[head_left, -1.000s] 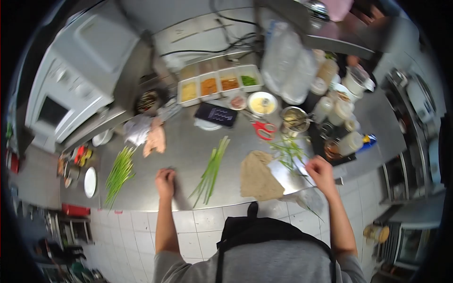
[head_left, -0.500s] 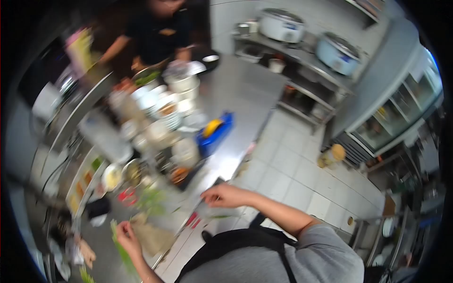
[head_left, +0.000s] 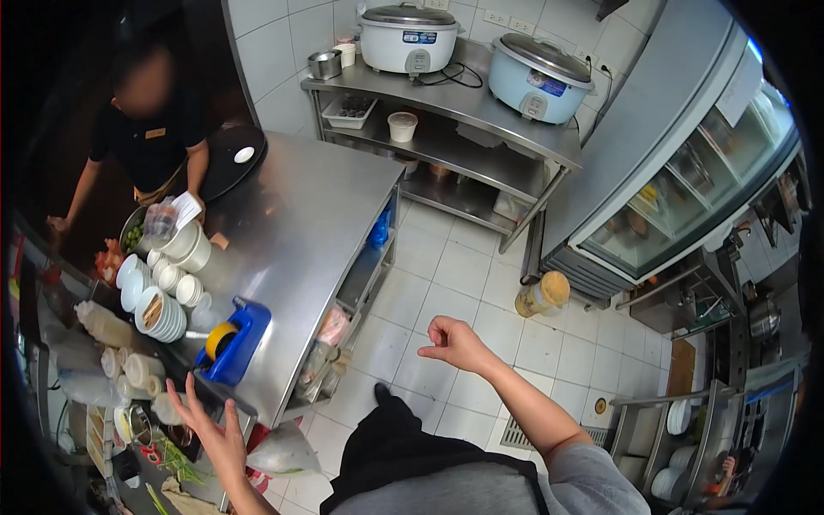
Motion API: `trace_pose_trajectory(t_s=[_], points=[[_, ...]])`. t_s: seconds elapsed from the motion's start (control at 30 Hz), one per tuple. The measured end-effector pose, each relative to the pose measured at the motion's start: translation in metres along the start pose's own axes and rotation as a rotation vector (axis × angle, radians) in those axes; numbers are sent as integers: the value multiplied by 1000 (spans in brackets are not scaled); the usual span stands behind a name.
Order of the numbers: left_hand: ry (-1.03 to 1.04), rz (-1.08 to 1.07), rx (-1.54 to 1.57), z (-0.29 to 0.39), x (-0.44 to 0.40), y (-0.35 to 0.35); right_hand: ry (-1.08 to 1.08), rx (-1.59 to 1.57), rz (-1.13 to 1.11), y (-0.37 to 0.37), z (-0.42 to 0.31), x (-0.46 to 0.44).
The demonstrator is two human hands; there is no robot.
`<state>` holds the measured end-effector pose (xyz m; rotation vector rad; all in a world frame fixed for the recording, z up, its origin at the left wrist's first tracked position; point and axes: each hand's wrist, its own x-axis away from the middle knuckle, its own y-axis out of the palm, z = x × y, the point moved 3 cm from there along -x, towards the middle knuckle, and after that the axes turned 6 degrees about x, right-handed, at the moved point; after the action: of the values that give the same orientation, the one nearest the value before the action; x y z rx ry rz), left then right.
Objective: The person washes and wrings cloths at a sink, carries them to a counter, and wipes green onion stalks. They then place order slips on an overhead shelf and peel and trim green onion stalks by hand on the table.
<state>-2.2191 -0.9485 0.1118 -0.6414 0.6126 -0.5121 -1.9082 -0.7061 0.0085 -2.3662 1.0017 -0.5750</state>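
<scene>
Where the left hand reaches over the near end of the counter, its fingers are spread wide and hold nothing visible. The blue tape dispenser, with its yellow roll, stands on the counter near this hand, beyond the fingertips and toward their right in the view. Its long axis slants from lower left to upper right, roughly along the adjacent counter edge; the gap in depth to the fingers cannot be judged. The left hand is clearly the nearer one. The right hand, well apart from the dispenser, is over the tiled floor, its fingers curled toward the thumb; no object shows there, and whether the tips touch cannot be told. A clear plastic bag hangs beside the left hand.
</scene>
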Motion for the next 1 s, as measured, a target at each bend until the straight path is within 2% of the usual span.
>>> trace_pose_trajectory(t_s=[0.13, 0.23, 0.3, 0.37, 0.5, 0.6, 0.7, 0.8, 0.87, 1.0], points=[[47, -33, 74, 38, -43, 79, -63, -2, -4, -40, 60, -69], [75, -83, 124, 59, -76, 167, -103, 245, -20, -80, 129, -127], [56, -128, 147, 75, -103, 241, 75, 388, -72, -116, 180, -163], [49, -188, 173, 100, -131, 318, 146, 466, -20, -155, 240, -199], [107, -256, 158, 157, -193, 447, 377, 615, 24, -244, 307, -271], [161, -104, 218, 160, -219, 518, 439, 589, 69, -290, 362, -338], [80, 15, 94, 156, -222, 554, 407, 549, 191, -322, 418, -419], [-40, 38, 27, 160, -227, 564, 309, 574, 358, -355, 474, -514], [-50, 10, -170, 163, -232, 572, 488, 726, 312, -377, 505, -576], [-80, 2, -344, 166, -243, 585, 580, 830, 253, -398, 554, -670]])
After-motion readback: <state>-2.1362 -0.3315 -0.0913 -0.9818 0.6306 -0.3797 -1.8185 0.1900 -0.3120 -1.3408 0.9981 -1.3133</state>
